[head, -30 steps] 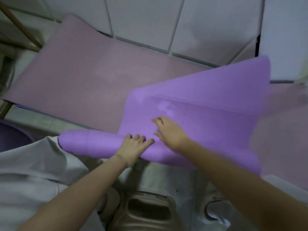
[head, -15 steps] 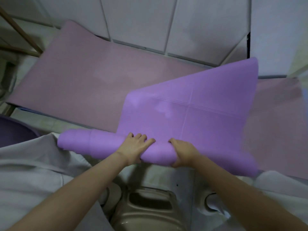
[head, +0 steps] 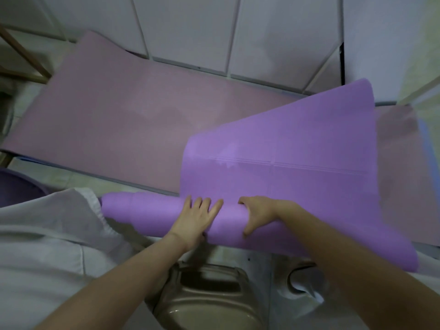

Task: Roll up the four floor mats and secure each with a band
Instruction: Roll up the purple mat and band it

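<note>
A bright purple mat [head: 297, 163] lies partly rolled in front of me, its flat part stretching away to the upper right. The rolled part [head: 142, 210] runs from left to right near my knees. My left hand [head: 195, 216] presses flat on top of the roll with fingers spread. Just to its right, my right hand [head: 258, 214] grips the roll, fingers curled over the top and thumb underneath. A pale pink mat [head: 123, 120] lies flat on the floor beyond. No band is in view.
White tiled walls [head: 273, 32] stand behind the mats. A beige plastic stool [head: 209, 296] sits under me between my knees. A wooden frame [head: 26, 65] stands at the far left, and a dark purple object [head: 16, 189] lies at the left edge.
My right hand came back from the flat part of the purple mat and took hold of the roll. The left hand stayed on the roll.
</note>
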`<state>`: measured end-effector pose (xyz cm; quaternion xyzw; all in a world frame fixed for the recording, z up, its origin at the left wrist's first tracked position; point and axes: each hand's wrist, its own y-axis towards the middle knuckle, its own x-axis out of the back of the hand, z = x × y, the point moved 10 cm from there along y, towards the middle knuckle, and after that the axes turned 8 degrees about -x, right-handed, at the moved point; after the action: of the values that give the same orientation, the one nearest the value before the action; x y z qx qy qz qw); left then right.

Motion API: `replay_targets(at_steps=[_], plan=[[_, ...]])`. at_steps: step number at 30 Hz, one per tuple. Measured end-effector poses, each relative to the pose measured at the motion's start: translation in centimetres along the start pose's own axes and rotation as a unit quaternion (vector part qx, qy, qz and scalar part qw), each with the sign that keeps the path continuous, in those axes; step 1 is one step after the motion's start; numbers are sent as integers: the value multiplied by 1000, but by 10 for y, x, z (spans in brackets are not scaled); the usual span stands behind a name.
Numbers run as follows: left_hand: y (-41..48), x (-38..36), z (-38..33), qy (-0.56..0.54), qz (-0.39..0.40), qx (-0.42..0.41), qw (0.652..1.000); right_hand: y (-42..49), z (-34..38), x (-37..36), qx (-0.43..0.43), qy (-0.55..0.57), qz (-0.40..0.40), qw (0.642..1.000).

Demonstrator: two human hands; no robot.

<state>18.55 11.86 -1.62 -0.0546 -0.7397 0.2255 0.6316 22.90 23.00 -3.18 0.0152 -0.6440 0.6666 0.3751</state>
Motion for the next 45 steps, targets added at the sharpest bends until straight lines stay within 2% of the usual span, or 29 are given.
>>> replay_targets(at_steps=[4,6,8,11,13,15,18,21,26,32,36,40,43,45], plan=[[3,-7,-3,-40,49,-30,998,-4,-1,-16,-14,30,76,997],[4,-10,-1,-62,70,-34,995,-9,-1,-21,-12,54,78,995],[6,-16,3,-91,101,-40,990,-17,0,-22,2,47,45,998],[10,-25,11,-131,163,-45,977,-27,1,-25,10,-64,-63,996],[12,-31,11,-161,205,-55,964,-30,0,-32,6,-94,-115,989],[13,-34,5,-176,236,-69,953,-30,-2,-39,8,-76,-120,990],[9,-43,-6,-211,263,-76,938,-25,-6,-48,-1,-65,-73,995],[1,-47,-12,-189,234,-70,951,-19,-8,-54,-7,-69,-30,997],[-13,-38,-40,-70,111,-46,990,-12,-14,-49,-12,-30,18,999],[-8,-30,-64,-49,58,-57,995,-8,-30,-49,-26,-4,54,998],[3,-25,-60,-59,52,-64,995,-8,-36,-51,-35,16,62,997],[10,-35,-46,-87,96,-63,990,-18,-23,-45,-8,32,7,999],[14,-37,-37,-96,122,-62,986,-28,-10,-53,16,-50,-98,994],[19,-34,-33,-106,134,-69,983,-33,-5,-62,4,-112,-151,982]])
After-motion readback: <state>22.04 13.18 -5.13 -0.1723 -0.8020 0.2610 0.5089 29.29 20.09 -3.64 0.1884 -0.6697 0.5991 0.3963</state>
